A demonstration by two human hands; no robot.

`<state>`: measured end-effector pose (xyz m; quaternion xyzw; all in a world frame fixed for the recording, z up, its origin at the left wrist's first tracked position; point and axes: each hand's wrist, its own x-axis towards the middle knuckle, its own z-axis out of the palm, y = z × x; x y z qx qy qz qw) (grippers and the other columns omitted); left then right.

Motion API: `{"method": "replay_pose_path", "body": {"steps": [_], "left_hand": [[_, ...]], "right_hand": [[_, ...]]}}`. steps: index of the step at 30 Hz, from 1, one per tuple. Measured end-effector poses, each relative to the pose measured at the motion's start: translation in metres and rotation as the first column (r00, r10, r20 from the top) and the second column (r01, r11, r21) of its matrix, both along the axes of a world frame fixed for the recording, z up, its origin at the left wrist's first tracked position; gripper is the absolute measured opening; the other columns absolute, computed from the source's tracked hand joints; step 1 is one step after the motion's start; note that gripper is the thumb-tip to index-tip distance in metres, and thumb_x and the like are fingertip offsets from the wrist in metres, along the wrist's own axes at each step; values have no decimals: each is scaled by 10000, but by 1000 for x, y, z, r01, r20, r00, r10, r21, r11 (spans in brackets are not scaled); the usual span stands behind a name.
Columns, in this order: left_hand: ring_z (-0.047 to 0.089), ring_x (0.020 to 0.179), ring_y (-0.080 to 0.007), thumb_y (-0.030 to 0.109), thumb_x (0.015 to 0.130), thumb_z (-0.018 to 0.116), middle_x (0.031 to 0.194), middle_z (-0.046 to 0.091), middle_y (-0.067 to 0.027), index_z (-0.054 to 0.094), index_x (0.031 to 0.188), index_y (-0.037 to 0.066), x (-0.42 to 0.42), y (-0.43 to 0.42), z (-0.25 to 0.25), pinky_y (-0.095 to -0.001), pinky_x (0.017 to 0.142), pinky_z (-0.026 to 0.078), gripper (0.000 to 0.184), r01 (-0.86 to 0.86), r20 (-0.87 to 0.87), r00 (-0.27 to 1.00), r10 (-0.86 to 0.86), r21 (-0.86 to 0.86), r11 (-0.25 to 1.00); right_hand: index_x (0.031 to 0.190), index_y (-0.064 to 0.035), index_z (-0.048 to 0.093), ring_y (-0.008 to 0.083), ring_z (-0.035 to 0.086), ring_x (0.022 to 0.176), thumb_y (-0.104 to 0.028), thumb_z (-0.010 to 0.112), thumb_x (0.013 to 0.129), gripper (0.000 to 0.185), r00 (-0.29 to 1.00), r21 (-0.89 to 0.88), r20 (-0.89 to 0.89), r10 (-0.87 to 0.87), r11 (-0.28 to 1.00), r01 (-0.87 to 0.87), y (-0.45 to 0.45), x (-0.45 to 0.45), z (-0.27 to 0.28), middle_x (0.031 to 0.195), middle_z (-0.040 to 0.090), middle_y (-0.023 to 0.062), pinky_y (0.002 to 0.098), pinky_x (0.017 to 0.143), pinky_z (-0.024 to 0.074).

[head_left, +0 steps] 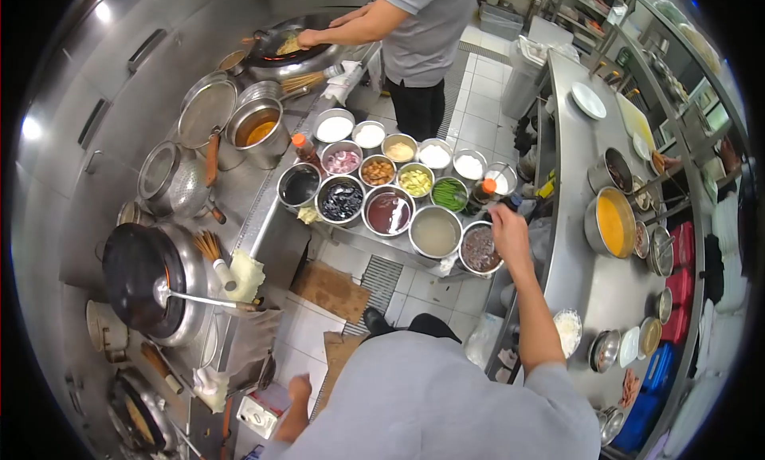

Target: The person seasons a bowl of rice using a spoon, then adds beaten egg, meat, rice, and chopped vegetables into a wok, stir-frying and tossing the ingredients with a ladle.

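My right hand (508,227) reaches to the right end of a row of metal containers, its fingers bent together. It hovers beside a pot of dark brown, grainy contents (480,248) and near a dark bottle with an orange cap (484,190); whatever the fingers hold is hidden. My left hand (300,388) hangs low at my left side, curled with nothing visible in it. Around the right hand stand a pot of cloudy liquid (436,231), a pot of dark red sauce (388,211) and a bowl of chopped greens (449,194).
A black wok (143,281) with a ladle (209,300) across it sits on the left stove. Another person (430,29) works at a far wok (291,44). The right counter (570,245) carries a pot of yellow liquid (613,222) and a white plate (588,100). Cardboard (329,291) lies on the floor.
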<state>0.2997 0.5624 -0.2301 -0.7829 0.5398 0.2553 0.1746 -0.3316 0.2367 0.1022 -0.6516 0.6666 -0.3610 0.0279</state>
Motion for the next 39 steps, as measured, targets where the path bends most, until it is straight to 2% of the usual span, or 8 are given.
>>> {"method": "replay_pose_path", "body": {"steps": [4,10,17,21,25,30,36,39], "left_hand": [[621,1060,-325,245,739,744,1158,632,-219,555,1279,26,-14,88,19,-386,927,486,612,-388,-617,742,261,-79,918],[522,1204,-381,319,773,706,1314,535,-236,363,1426,44,-71,185,23,-420,1009,432,788,-836,-563,407,720,87,541],[455,1280,-399,229,728,763,1335,502,-273,297,1476,93,-162,169,97,-423,1053,387,892,-887,-58,195,979,415,201],[419,1304,-410,126,672,791,1367,462,-276,211,1498,68,-178,170,73,-419,1068,373,1012,-885,-121,413,903,-288,366],[369,1338,-391,106,673,787,1491,273,-283,156,1504,48,-66,147,36,-400,1062,381,1045,-976,-707,21,707,-166,-137],[315,1358,-400,75,696,750,1536,208,-236,100,1514,62,116,58,16,-490,1052,344,1044,-815,-845,-313,434,4,-580],[443,1251,-309,402,825,690,1310,533,-204,437,1336,12,206,-46,31,-498,1016,337,691,-960,-889,-277,365,236,-154],[584,1065,-388,484,903,563,1132,619,-259,605,1089,-52,181,-24,-57,-427,937,436,569,-970,-731,234,641,-129,206]], "right_hand": [[889,-8,647,424,618,816,-119,513,878,174,924,124,-378,-53,986,108,-131,1,-19,828,645,235,505,703,477],[770,-7,631,375,618,860,-149,531,814,179,635,336,-650,418,907,-253,-393,-93,-308,868,643,241,495,756,474],[1250,-14,558,360,582,1077,-304,594,905,452,716,145,-689,111,989,-14,-275,103,-86,1174,602,215,440,881,483],[1230,-18,577,253,609,991,-136,611,893,358,675,84,497,546,744,-663,-215,239,-116,1147,622,141,343,862,485],[1329,-55,488,148,598,947,-162,617,911,451,230,297,742,629,-1,-955,-94,439,-123,1150,613,85,278,808,504],[1337,-58,493,224,569,1080,-225,661,865,528,413,504,674,613,27,-863,-26,603,-243,1197,595,113,357,946,449],[1184,-61,536,181,623,960,-172,651,866,356,573,582,812,115,-236,-778,-8,653,-227,1048,644,73,326,836,504],[1033,-53,513,129,561,578,-206,660,873,266,539,589,806,243,-240,-772,1,671,-176,698,570,39,246,514,456]]}}
